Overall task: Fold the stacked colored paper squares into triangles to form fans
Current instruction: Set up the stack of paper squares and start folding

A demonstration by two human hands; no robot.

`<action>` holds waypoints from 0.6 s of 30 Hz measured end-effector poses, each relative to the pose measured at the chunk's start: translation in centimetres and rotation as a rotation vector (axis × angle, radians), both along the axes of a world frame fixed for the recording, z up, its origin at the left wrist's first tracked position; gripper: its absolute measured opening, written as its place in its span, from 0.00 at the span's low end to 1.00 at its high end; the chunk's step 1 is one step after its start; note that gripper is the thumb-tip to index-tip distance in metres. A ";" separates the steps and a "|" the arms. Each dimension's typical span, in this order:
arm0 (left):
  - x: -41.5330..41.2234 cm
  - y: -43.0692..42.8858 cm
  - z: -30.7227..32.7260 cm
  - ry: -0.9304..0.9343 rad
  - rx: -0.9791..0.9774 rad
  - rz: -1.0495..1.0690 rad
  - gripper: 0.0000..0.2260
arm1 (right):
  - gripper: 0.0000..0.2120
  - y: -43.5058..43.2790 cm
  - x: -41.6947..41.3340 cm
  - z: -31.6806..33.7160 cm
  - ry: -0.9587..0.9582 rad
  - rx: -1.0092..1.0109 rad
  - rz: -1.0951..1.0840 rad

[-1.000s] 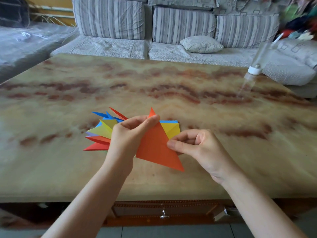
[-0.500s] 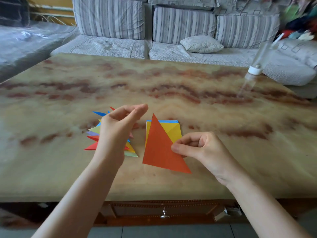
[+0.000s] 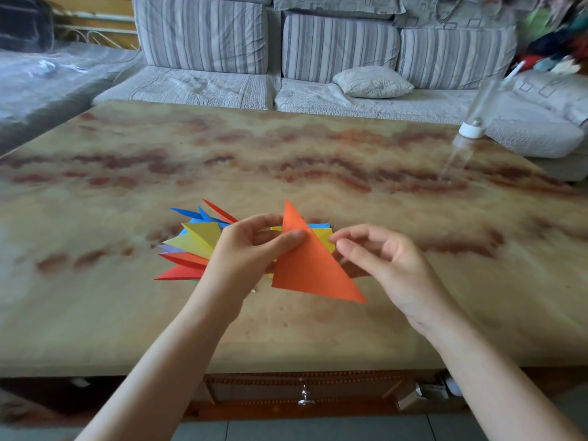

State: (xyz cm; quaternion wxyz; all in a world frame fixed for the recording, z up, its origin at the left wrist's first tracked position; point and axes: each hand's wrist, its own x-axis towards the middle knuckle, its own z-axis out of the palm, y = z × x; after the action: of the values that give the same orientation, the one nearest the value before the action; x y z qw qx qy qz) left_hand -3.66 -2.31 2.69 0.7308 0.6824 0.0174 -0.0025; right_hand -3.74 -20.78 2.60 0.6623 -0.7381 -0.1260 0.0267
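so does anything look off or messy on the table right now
Nothing spilled or torn. The only oddity is the clear plastic bottle at the far right edge of the marbled table: it seems to stand on its white cap, though it is blurred.

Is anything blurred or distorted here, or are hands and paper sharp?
Head view: left hand, right hand and orange triangle sharp; clear bottle at far right smeared, top-right clutter blurred; wide-angle lens bows the table edge; light soft, no harsh glare.
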 end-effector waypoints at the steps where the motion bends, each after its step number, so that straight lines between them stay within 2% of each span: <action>1: 0.0 0.0 0.0 0.002 -0.008 -0.006 0.06 | 0.06 -0.1 0.1 0.0 -0.059 -0.012 0.012; 5: -0.2 -0.4 -0.3 0.011 -0.022 -0.060 0.08 | 0.14 -0.4 0.4 -0.1 -0.209 -0.136 0.142; 8: -0.3 -0.6 -0.5 0.017 -0.019 -0.102 0.08 | 0.09 -0.3 0.6 -0.5 -0.215 -0.213 0.179; 13: -0.3 -0.7 -0.6 0.021 -0.035 -0.119 0.07 | 0.03 -0.3 0.9 -0.6 -0.147 -0.111 0.176; 16: -0.5 -0.7 -0.5 0.009 -0.039 -0.125 0.08 | 0.06 -0.1 0.8 -0.4 -0.105 -0.003 0.166; 18: -0.7 -0.9 -0.4 0.002 -0.051 -0.128 0.08 | 0.06 0.0 0.7 -0.3 -0.091 0.000 0.123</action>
State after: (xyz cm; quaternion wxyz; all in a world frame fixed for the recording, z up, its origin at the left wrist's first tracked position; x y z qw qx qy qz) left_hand -4.31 -3.18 2.27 0.7461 0.6634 -0.0254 -0.0505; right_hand -3.04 -20.80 2.28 0.6531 -0.7293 -0.2010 0.0338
